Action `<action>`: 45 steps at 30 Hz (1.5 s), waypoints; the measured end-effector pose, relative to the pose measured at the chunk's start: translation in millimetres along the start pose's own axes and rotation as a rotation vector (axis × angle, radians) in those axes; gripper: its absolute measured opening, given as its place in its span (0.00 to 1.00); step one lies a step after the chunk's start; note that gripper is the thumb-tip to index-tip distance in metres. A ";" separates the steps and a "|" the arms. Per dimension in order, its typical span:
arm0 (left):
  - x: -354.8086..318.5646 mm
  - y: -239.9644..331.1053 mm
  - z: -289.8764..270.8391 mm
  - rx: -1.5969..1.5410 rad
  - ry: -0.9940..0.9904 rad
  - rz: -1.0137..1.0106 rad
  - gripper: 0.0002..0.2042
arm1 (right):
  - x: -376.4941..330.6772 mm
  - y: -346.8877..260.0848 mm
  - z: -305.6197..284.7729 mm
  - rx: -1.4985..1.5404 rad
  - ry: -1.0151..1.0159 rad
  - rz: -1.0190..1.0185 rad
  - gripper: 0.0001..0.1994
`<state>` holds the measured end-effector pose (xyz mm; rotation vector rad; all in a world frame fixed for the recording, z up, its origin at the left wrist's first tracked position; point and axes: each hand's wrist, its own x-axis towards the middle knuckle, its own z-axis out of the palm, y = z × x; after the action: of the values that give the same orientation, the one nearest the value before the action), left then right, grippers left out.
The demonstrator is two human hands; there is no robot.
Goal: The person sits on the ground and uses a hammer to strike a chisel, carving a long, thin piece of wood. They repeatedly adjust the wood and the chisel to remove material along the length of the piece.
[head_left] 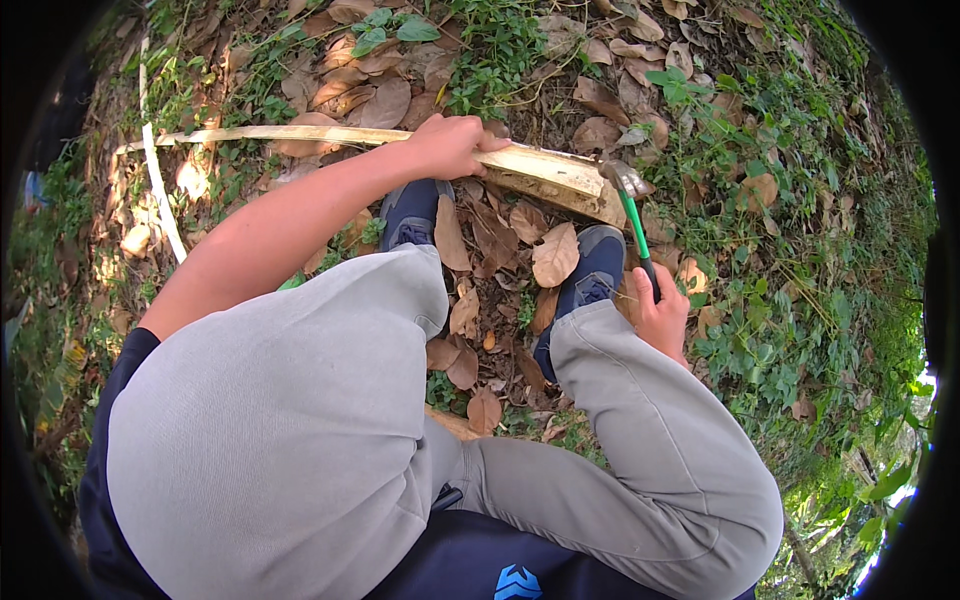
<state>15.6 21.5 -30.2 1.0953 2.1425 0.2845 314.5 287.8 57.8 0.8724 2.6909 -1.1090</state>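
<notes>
A long strip of pale split wood [290,132] runs across the leaf-covered ground in front of me. My left hand [450,147] is closed over it near its right part, fingers wrapped round the edge. Under the strip's right end lies a thicker, browner piece of wood [575,200]. My right hand [662,312] grips the black handle end of a hammer [637,225] with a green shaft. Its metal head is at the right end of the wood; whether it touches, I cannot tell.
My dark blue shoes [592,272] stand close to the near side of the wood. Dry brown leaves [555,255] and low green plants [770,310] cover the ground. A thin pale stick [158,190] crosses near the strip's left end.
</notes>
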 end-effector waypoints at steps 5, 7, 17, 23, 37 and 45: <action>1.6 -5.7 4.6 0.005 -0.031 -0.015 0.31 | -0.9 -9.4 -2.9 0.021 -0.057 0.046 0.15; 1.0 -4.6 3.3 0.019 -0.021 -0.004 0.31 | 3.1 -5.4 0.7 -0.011 -0.093 0.094 0.16; 1.4 0.1 -2.5 -0.004 -0.053 -0.016 0.32 | 3.8 2.2 -24.2 0.153 -0.004 -0.184 0.13; 1.0 -1.6 -0.9 0.006 -0.033 -0.011 0.32 | 14.6 -5.4 -16.5 -0.010 -0.182 -0.227 0.13; 1.6 -0.6 -2.5 -0.002 -0.044 -0.009 0.32 | 7.1 10.1 -1.0 0.031 -0.201 -0.193 0.12; 2.6 -2.9 1.2 -0.015 -0.038 -0.025 0.31 | 4.0 25.8 -4.0 0.255 -0.099 -0.305 0.13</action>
<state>13.6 21.6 -33.7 1.0569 2.1157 0.2652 325.7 307.1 43.6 0.4244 2.6992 -1.5398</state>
